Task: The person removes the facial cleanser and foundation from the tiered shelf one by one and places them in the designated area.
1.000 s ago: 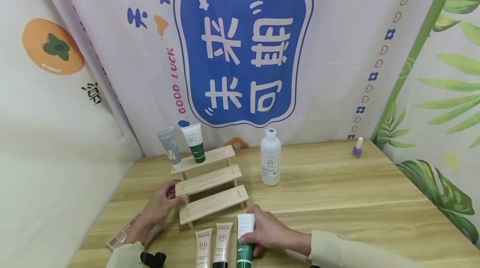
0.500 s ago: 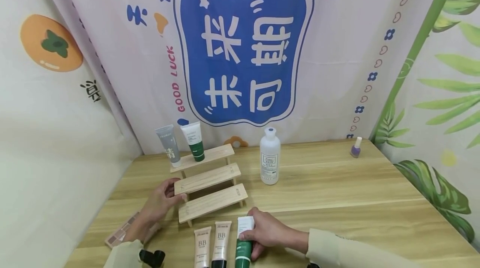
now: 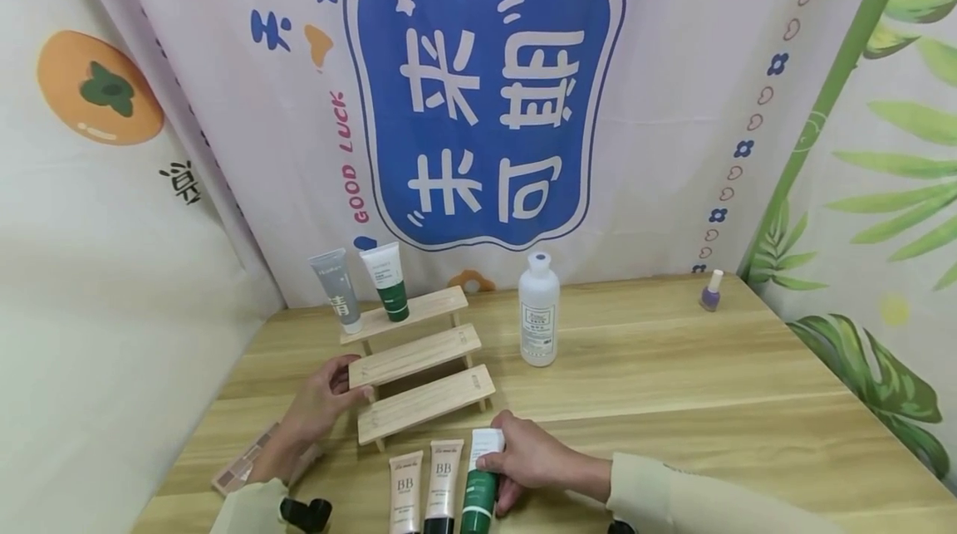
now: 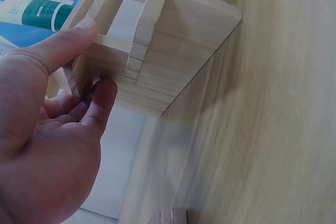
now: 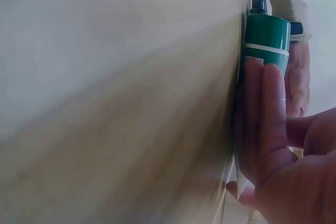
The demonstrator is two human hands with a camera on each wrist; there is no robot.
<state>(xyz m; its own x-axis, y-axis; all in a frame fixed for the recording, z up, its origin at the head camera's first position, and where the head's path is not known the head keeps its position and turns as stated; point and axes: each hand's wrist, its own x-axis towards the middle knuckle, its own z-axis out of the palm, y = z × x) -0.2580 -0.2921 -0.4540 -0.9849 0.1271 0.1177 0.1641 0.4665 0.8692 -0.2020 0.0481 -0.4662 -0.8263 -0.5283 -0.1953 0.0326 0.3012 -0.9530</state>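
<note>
A three-tier wooden display stand (image 3: pixel 419 413) stands on the left of the table. My left hand (image 3: pixel 320 403) grips the left end of its middle step, with the thumb on top and fingers below, as the left wrist view shows. Near the front edge my right hand (image 3: pixel 534 458) holds a green-and-white squeeze tube (image 3: pixel 479 494), thumb across its front. In the right wrist view the tube's green end (image 5: pixel 266 34) points away, fingers along its side. Two beige BB cream tubes (image 3: pixel 444 480) lie just left of it. A grey tube (image 3: pixel 338 289) and another green-and-white tube (image 3: pixel 386 281) stand on the top step.
A white bottle (image 3: pixel 539 314) stands right of the stand, and a purple nail polish bottle (image 3: pixel 711 293) is at the far right. Under my left forearm lies a makeup palette (image 3: pixel 245 463). A printed curtain (image 3: pixel 658 144) hangs behind the table (image 3: pixel 673 384).
The green end of the held tube has swung left toward the BB cream tubes, so it now lies tilted. My right hand has shifted slightly left; my left hand keeps its grip on the stand.
</note>
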